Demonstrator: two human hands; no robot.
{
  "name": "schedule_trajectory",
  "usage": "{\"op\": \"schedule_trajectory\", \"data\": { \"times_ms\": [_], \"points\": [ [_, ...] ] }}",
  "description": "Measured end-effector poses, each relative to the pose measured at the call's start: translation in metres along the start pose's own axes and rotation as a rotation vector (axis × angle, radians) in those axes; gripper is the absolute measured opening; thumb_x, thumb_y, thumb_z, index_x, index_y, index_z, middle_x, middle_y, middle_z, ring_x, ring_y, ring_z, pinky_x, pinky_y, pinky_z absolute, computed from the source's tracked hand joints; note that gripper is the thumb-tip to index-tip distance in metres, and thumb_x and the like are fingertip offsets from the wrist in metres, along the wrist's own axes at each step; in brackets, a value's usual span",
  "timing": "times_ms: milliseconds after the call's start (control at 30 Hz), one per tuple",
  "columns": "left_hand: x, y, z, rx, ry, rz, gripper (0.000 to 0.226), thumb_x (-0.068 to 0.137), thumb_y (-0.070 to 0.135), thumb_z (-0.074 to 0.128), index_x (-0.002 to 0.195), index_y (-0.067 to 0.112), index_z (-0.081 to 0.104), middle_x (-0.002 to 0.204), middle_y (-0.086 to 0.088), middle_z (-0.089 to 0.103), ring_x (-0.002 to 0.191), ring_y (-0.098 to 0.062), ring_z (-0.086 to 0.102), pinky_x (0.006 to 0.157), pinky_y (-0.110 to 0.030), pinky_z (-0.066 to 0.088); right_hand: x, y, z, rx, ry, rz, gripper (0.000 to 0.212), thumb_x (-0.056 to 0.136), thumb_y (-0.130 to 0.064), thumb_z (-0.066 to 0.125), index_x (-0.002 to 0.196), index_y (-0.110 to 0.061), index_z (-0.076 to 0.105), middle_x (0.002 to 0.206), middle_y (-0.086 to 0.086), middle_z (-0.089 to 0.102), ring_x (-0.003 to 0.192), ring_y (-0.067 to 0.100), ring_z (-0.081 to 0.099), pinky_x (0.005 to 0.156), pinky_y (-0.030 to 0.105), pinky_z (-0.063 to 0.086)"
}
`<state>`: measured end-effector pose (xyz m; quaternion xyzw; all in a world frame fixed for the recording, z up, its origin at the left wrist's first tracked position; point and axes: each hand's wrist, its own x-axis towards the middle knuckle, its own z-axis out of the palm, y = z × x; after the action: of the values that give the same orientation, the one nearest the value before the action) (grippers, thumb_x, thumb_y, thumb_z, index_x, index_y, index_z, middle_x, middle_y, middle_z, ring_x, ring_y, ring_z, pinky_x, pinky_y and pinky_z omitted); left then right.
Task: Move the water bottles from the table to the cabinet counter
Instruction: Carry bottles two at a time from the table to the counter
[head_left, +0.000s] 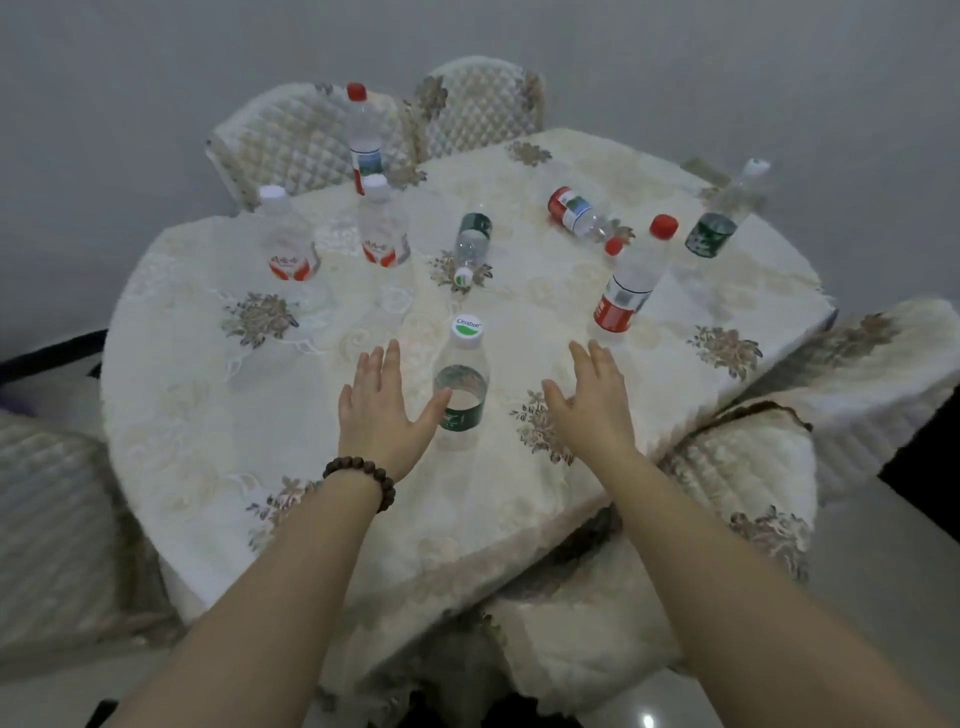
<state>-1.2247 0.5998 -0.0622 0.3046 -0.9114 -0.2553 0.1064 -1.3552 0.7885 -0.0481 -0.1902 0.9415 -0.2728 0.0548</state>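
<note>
Several water bottles are on the table (208, 415), which has a cream embroidered cloth. Nearest stands a green-labelled bottle with a white cap (462, 384). My left hand (382, 405), fingers straight, is just left of it, the thumb close to its label. My right hand (592, 400) hovers flat to its right, apart from it. A red-labelled bottle (631, 283) stands further right. Another green-labelled bottle (470, 239) and a red-labelled one (579, 210) lie on their sides. More bottles stand at the back left (288, 241), (382, 226), (363, 140) and far right (719, 218).
Quilted chairs surround the table: two at the back (291, 140), (483, 104), one at the left (52, 519), covered ones at the right (753, 467). Grey floor lies around. The cabinet counter is not in view.
</note>
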Motion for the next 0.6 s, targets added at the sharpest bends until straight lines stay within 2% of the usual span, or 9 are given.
{"op": "schedule_trajectory", "data": {
  "times_ms": [267, 333, 467, 600],
  "points": [
    [-0.032, 0.043, 0.027, -0.048, 0.130, -0.195, 0.091, 0.087, 0.064, 0.047, 0.154, 0.017, 0.006, 0.161, -0.003, 0.010, 0.148, -0.019, 0.004, 0.119, -0.045, 0.010, 0.027, 0.038, -0.031, 0.013, -0.077, -0.230, 0.063, 0.095, -0.036, 0.048, 0.149, -0.013, 0.025, 0.160, 0.010, 0.013, 0.148, 0.024, 0.006, 0.120, 0.043, 0.010],
    [-0.033, 0.054, 0.030, -0.149, 0.153, -0.222, 0.096, 0.084, 0.062, 0.054, 0.154, 0.016, 0.006, 0.161, -0.003, 0.010, 0.148, -0.019, 0.006, 0.119, -0.042, 0.013, 0.030, 0.045, -0.036, 0.023, -0.081, -0.251, 0.063, 0.095, -0.036, 0.049, 0.149, -0.013, 0.025, 0.160, 0.010, 0.014, 0.148, 0.024, 0.007, 0.120, 0.042, 0.009],
    [-0.024, 0.071, 0.038, -0.421, 0.227, -0.309, 0.108, 0.076, 0.044, 0.076, 0.153, 0.016, 0.006, 0.159, -0.004, 0.017, 0.145, -0.020, 0.018, 0.116, -0.037, 0.022, 0.035, 0.058, -0.044, 0.041, -0.088, -0.283, 0.063, 0.095, -0.036, 0.049, 0.149, -0.014, 0.025, 0.160, 0.008, 0.014, 0.148, 0.023, 0.006, 0.120, 0.042, 0.010],
    [-0.009, 0.083, 0.048, -0.592, 0.281, -0.384, 0.118, 0.068, 0.033, 0.085, 0.153, 0.027, 0.004, 0.151, -0.006, 0.034, 0.136, -0.022, 0.037, 0.110, -0.038, 0.033, 0.044, 0.073, -0.056, 0.035, -0.086, -0.283, 0.063, 0.096, -0.038, 0.047, 0.150, -0.017, 0.023, 0.160, 0.005, 0.012, 0.148, 0.020, 0.005, 0.120, 0.043, 0.011]
  ]
}}
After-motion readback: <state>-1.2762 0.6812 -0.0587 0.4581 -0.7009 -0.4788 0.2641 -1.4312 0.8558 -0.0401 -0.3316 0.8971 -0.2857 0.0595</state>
